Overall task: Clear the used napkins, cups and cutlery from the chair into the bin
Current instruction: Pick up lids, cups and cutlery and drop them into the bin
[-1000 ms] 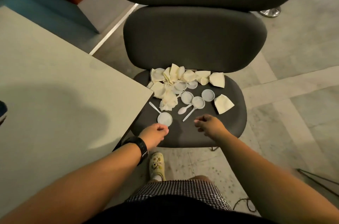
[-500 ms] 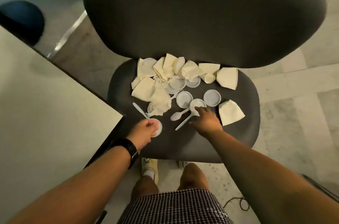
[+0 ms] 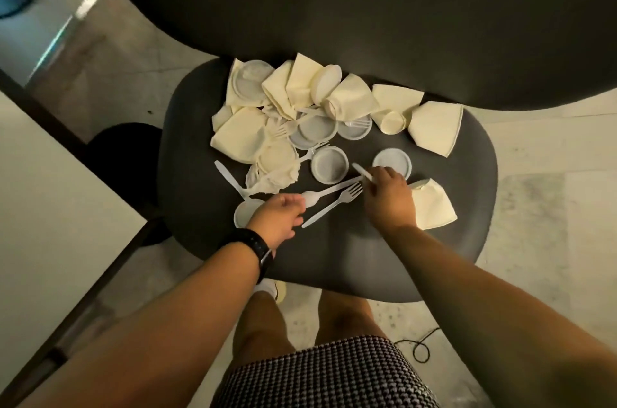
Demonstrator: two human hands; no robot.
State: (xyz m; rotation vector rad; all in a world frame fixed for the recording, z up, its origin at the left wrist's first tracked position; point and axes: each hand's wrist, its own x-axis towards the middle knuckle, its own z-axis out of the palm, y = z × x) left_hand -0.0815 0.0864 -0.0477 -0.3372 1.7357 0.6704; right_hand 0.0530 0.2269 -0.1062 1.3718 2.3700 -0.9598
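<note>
The dark grey chair seat (image 3: 434, 257) holds a heap of cream napkins (image 3: 240, 134), paper cups (image 3: 392, 122), round white plastic lids (image 3: 329, 164) and white cutlery. My right hand (image 3: 387, 195) pinches a white lid (image 3: 362, 171) tilted up on its edge, just in front of another lid (image 3: 392, 162). A fork (image 3: 334, 204) and a spoon (image 3: 322, 193) lie between my hands. My left hand (image 3: 277, 219) lies over a small lid (image 3: 243, 212), its curled fingertips at the spoon's bowl. A knife (image 3: 230, 179) lies left of it. No bin is in view.
A pale table (image 3: 50, 207) stands close on the left, its edge running along the seat. The chair's wide backrest (image 3: 334, 7) looms above the heap. A folded napkin (image 3: 430, 204) lies right of my right hand. A black cable (image 3: 420, 346) lies on the tiled floor.
I leaned in over the seat. My right hand reached the lid over the fork and tipped it up. My left hand slid right from the small lid toward the spoon.
</note>
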